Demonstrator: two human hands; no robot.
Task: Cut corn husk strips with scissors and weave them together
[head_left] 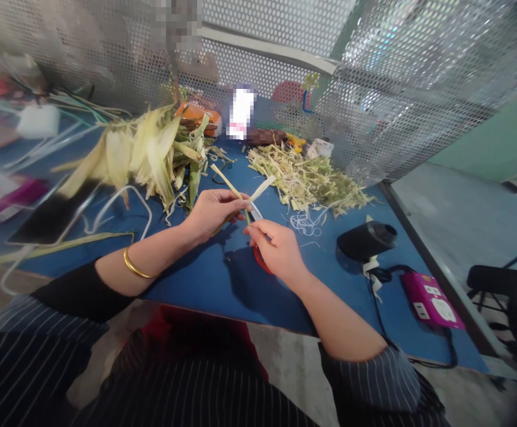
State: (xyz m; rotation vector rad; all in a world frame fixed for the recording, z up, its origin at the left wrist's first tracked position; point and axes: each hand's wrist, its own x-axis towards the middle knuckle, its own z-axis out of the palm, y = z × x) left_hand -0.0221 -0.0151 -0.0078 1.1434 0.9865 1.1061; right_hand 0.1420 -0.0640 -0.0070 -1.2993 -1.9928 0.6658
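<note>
My left hand [216, 212] is closed, pinching pale green husk strips [225, 179] that cross and stick up above its fingertips. Just right of it, my right hand [278, 248] is closed too, its thumb and finger on the lower end of a strip. Red-handled scissors [262, 261] show under my right hand, with the metal blades pointing up between both hands; how they are held is partly hidden. A heap of whole corn husks [152, 148] lies beyond my left hand, and a pile of shredded husk [303, 178] lies beyond my right.
On the blue table [187, 276] are a black cylindrical device [365, 240], a magenta power strip [431, 299], white thread [306, 222], a dark phone [54, 216] and a white cable [145, 207]. A perforated screen [276, 71] stands along the back.
</note>
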